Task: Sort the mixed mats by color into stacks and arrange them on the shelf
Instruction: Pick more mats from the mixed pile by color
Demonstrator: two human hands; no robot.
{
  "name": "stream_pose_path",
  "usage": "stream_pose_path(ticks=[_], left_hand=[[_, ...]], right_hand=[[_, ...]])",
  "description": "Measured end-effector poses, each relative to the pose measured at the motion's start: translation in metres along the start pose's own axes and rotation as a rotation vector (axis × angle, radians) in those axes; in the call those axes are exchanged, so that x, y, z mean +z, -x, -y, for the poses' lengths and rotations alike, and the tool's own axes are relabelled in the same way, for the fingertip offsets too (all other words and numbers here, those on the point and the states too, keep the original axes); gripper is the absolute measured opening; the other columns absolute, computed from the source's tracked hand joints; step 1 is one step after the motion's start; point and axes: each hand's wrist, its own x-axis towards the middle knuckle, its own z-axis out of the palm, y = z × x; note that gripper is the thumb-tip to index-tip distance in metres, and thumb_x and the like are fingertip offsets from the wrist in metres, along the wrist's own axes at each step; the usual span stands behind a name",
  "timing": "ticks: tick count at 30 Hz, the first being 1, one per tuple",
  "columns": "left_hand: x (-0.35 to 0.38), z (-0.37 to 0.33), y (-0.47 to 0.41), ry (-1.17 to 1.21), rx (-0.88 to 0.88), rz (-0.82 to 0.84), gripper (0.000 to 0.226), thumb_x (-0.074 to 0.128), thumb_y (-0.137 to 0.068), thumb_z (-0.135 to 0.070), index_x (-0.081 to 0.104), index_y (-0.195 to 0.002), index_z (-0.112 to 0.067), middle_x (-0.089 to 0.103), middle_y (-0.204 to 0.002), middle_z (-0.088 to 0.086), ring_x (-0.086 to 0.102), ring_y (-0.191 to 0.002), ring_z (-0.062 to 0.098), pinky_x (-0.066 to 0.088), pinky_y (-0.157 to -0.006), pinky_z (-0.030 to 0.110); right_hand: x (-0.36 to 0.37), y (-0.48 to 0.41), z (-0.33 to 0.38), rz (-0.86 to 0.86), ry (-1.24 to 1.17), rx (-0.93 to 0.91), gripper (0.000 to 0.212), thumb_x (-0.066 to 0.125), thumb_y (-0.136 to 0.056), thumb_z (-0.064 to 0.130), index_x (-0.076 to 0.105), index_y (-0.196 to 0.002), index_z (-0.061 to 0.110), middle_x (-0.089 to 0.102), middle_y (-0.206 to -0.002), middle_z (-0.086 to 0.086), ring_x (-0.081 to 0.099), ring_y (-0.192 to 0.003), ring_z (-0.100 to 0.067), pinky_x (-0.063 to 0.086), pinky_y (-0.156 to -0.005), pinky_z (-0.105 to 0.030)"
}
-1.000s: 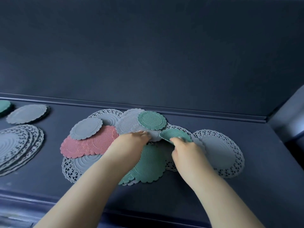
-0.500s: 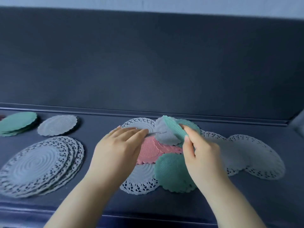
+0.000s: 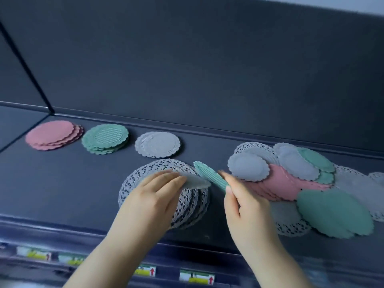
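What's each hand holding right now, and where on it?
Right hand pinches a green mat by its near edge. Left hand rests on the left edge of a grey mat; whether it grips cannot be told.

One head-worn view looks forward and down, close over the dark shelf point(image 3: 83, 183), slightly tilted.

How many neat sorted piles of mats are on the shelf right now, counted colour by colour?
pink pile: 1
green pile: 1
plain grey pile: 1
lacy grey pile: 1
Total: 4
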Motion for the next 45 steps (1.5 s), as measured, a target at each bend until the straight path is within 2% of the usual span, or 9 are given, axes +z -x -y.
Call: stream_pose_path(ticks=[4, 17, 23, 26, 29, 31, 37, 41, 45], left_hand=[[-0.009, 0.021, 0.019, -0.007, -0.032, 0.016, 0.031, 0.051, -0.090, -0.028, 0.073, -0.097, -0.007, 0.070, -0.102, 0.002, 0.063, -0.100, 0.021, 0.045, -0.092, 0.028], [-0.024, 0.038, -0.018, -0.131, -0.008, 0.024, 0.031, 0.053, -0.090, -0.030, 0.074, -0.098, -0.009, 0.070, -0.102, 0.001, 0.062, -0.105, 0.021, 0.045, -0.094, 0.028], [-0.010, 0.084, -0.056, -0.235, -0.007, 0.055, 0.028, 0.057, -0.084, -0.023, 0.074, -0.087, -0.002, 0.072, -0.090, 0.008, 0.067, -0.092, 0.027, 0.046, -0.091, 0.030], [0.005, 0.110, -0.078, -0.269, 0.053, 0.283, 0.020, 0.059, -0.082, -0.017, 0.073, -0.080, -0.002, 0.071, -0.083, 0.007, 0.060, -0.091, 0.021, 0.043, -0.087, 0.025], [0.016, 0.124, -0.089, -0.255, -0.014, 0.645, 0.029, 0.047, -0.096, -0.031, 0.067, -0.109, -0.014, 0.062, -0.115, -0.001, 0.055, -0.109, 0.018, 0.044, -0.092, 0.033], [0.011, 0.132, -0.090, -0.252, -0.015, 0.720, 0.036, 0.037, -0.098, -0.044, 0.062, -0.115, -0.025, 0.055, -0.123, -0.009, 0.053, -0.113, 0.014, 0.045, -0.091, 0.034], [-0.035, 0.200, -0.068, -0.243, 0.136, 0.506, 0.042, 0.024, -0.096, -0.046, 0.059, -0.116, -0.030, 0.059, -0.114, -0.013, 0.055, -0.109, 0.015, 0.051, -0.078, 0.032], [-0.070, 0.251, -0.043, -0.205, 0.189, 0.375, 0.034, 0.039, -0.083, -0.038, 0.071, -0.089, -0.029, 0.069, -0.084, -0.011, 0.068, -0.073, 0.017, 0.052, -0.042, 0.029], [-0.098, 0.291, -0.020, -0.176, 0.177, 0.385, 0.037, 0.035, -0.084, -0.037, 0.070, -0.088, -0.025, 0.068, -0.085, -0.009, 0.067, -0.074, 0.017, 0.053, -0.046, 0.029]], right_hand=[[0.018, -0.002, 0.015, 0.080, -0.025, -0.003, 0.035, 0.053, -0.080, 0.002, 0.066, -0.111, 0.009, 0.031, -0.054, 0.029, 0.041, -0.054, 0.020, 0.024, -0.054, 0.006], [0.028, -0.046, 0.009, 0.066, -0.095, 0.011, 0.035, 0.049, -0.084, 0.008, 0.065, -0.114, 0.013, 0.028, -0.047, 0.022, 0.042, -0.047, 0.010, 0.024, -0.048, 0.002], [0.038, -0.057, 0.002, 0.067, -0.072, 0.047, 0.033, 0.050, -0.082, 0.004, 0.067, -0.110, 0.009, 0.025, -0.044, 0.020, 0.041, -0.047, 0.015, 0.022, -0.049, 0.004], [0.044, -0.054, 0.007, 0.062, -0.043, 0.097, 0.034, 0.050, -0.081, 0.005, 0.067, -0.110, 0.010, 0.024, -0.042, 0.017, 0.039, -0.044, 0.012, 0.023, -0.047, 0.002], [0.057, -0.057, 0.019, 0.006, -0.004, 0.154, 0.033, 0.049, -0.082, 0.007, 0.066, -0.111, 0.010, 0.032, -0.047, 0.023, 0.042, -0.047, 0.014, 0.023, -0.047, 0.003], [0.071, -0.061, 0.032, -0.052, 0.038, 0.178, 0.032, 0.049, -0.084, 0.005, 0.066, -0.111, 0.010, 0.042, -0.054, 0.022, 0.044, -0.051, 0.016, 0.025, -0.050, 0.004], [0.129, -0.067, 0.097, -0.050, 0.098, 0.256, 0.034, 0.053, -0.087, 0.002, 0.064, -0.116, 0.016, 0.044, -0.053, 0.016, 0.049, -0.056, 0.006, 0.032, -0.050, -0.006], [0.172, -0.075, 0.137, -0.006, 0.164, 0.306, 0.034, 0.049, -0.090, 0.008, 0.061, -0.119, 0.021, 0.045, -0.054, 0.014, 0.046, -0.047, -0.008, 0.037, -0.052, -0.012], [0.206, -0.091, 0.172, 0.063, 0.194, 0.262, 0.039, 0.042, -0.093, 0.006, 0.054, -0.128, 0.020, 0.058, -0.067, 0.000, 0.049, -0.055, -0.014, 0.040, -0.053, -0.017]])
